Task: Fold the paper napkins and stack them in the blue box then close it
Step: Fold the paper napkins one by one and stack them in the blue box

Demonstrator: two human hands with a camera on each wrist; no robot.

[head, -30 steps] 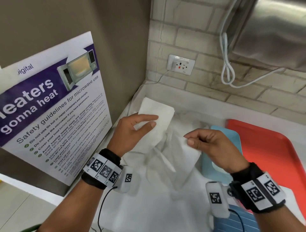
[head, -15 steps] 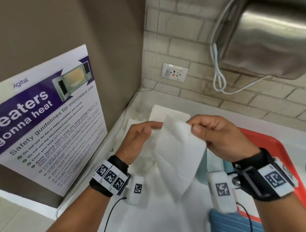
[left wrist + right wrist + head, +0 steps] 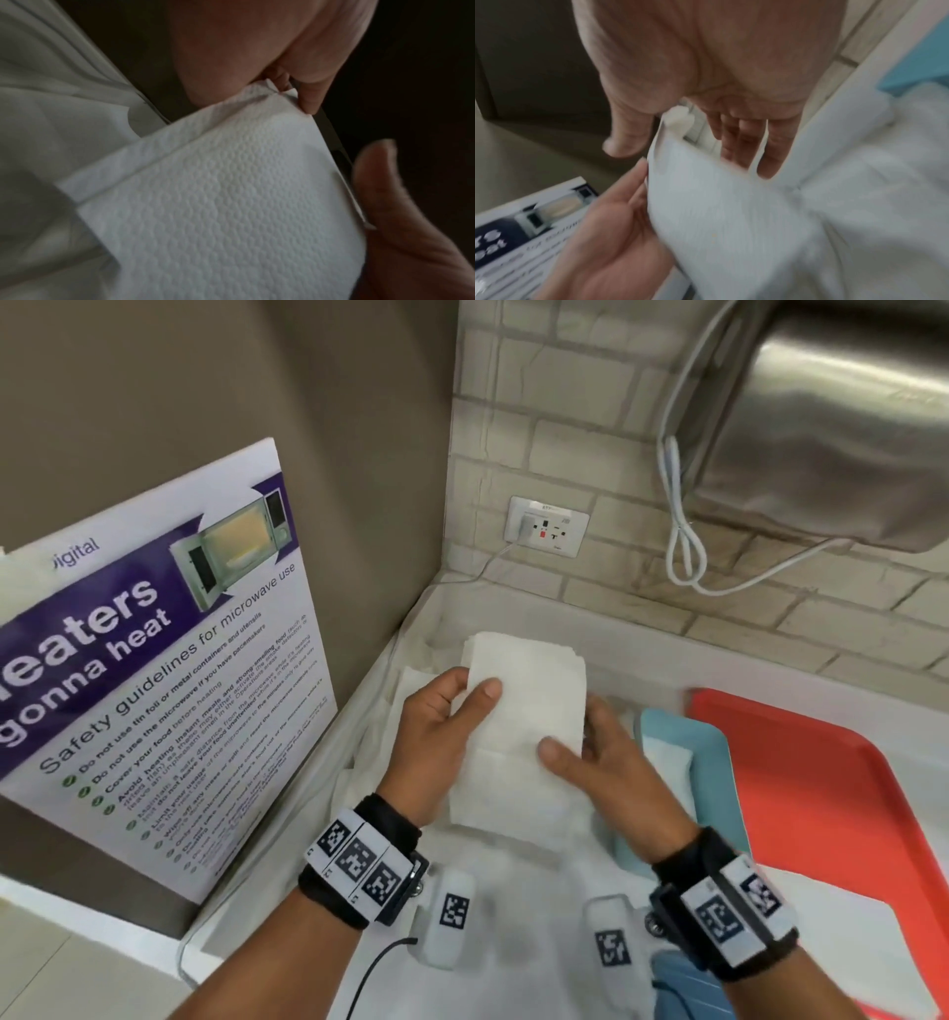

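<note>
both hands pinch one napkin (image 3: 518, 726): left hand (image 3: 441, 737) at its left edge, right hand (image 3: 611, 757) at its right. the poster (image 3: 154, 680) reads "safety guidelines for microwave use".

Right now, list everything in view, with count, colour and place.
napkin: one, white, held up between both hands
napkin stack: one, white, counter's back corner
loose napkins: count unclear, white, spread on the counter
blue box: one, light blue, open, right of the hands
tray: one, red, far right
microwave poster: one, purple and white, left wall
wall socket: one, white, brick wall
cable: one, white, hanging
steel appliance: one, top right
left hand: pinches the napkin
right hand: pinches the napkin
</note>
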